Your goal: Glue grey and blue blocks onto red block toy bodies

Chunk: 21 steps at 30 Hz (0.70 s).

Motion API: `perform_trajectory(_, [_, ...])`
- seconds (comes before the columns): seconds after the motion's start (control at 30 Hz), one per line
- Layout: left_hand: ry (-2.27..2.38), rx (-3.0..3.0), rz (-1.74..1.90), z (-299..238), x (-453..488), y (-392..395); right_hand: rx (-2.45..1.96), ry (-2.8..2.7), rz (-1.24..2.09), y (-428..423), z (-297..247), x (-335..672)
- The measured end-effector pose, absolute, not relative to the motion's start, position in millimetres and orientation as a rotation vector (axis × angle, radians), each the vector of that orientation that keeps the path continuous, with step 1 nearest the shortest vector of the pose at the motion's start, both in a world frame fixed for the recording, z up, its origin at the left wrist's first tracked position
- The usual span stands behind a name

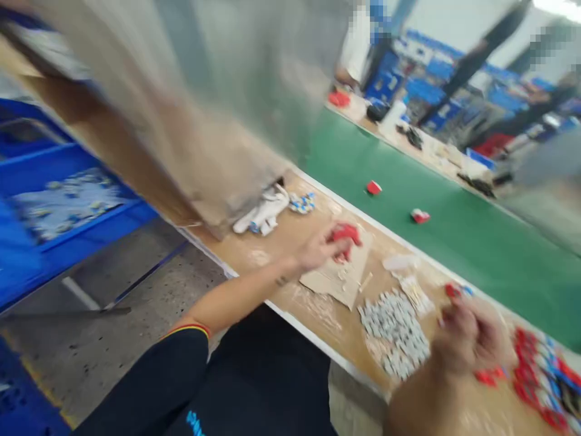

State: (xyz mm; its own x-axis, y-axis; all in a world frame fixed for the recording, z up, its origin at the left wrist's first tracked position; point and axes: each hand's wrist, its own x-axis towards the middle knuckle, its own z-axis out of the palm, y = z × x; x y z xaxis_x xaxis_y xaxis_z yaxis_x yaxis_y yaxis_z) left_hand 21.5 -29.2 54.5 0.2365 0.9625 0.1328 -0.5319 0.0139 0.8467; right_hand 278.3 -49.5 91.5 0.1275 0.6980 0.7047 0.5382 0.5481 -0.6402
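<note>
My left hand [320,249] reaches over the brown worktop and closes on a small red piece [345,233] above a scrap of cardboard [338,275]. Nearer to me, my right hand [465,336] is curled with the fingers bent; motion blur hides whether it holds anything, though a small red and blue bit [454,290] shows at its fingertips. A pile of small grey parts [394,330] lies between the two hands. Red and blue packets [540,375] lie at the right of my right hand.
A green conveyor belt [476,242] runs behind the worktop and carries two red pieces [373,188]. White gloves [263,212] lie at the left end of the worktop. Blue crates [63,200] stand on the left. Other people work across the belt.
</note>
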Motion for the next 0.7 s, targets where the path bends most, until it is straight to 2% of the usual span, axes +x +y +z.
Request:
perform_trajectory(0.1, [0.713, 0.998, 1.264, 50, 23, 4, -1.159, -1.514, 0.067, -63, 64, 305])
perform_trajectory(0.23, [0.714, 1.029, 1.288, 43, 18, 22, -1.169, -1.756, 0.197, -56, 40, 296])
perform_trajectory(0.47, [0.829, 0.864, 1.169, 15, 11, 16, -1.063, -2.256, 0.386, -55, 29, 272])
perform_trajectory(0.7, [0.781, 0.726, 1.087, 19, 1, 12, -1.033, -2.305, 0.482, -47, 18, 270])
